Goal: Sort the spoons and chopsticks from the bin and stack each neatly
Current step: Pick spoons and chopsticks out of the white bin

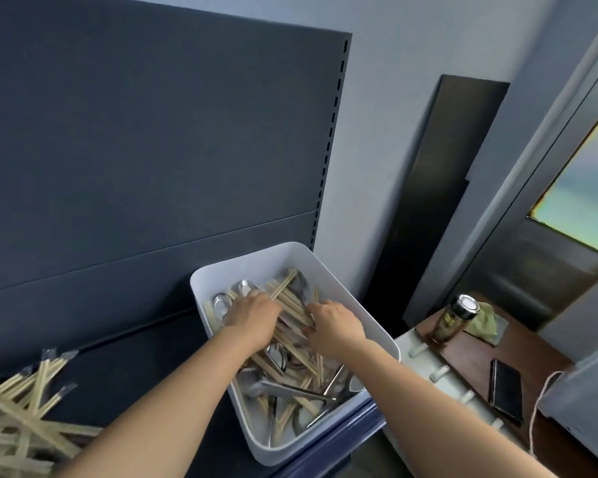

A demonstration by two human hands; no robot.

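A white bin [339, 270] stands on the dark shelf, full of mixed wooden chopsticks [290, 298] and metal spoons [244, 288]. Both my hands are inside it. My left hand [252, 319] curls its fingers around a bunch of chopsticks near the bin's far left side. My right hand [332, 322] grips chopsticks in the middle of the bin, close beside the left hand. A loose pile of wrapped chopsticks [18, 415] lies on the shelf at the lower left. Spoons deeper in the bin are partly buried.
The dark shelf back panel [152, 150] rises behind the bin. To the right a brown table holds a jar with a silver lid [454, 322], a green cloth [487, 322], a black phone [506, 388] and a white cord [539, 405].
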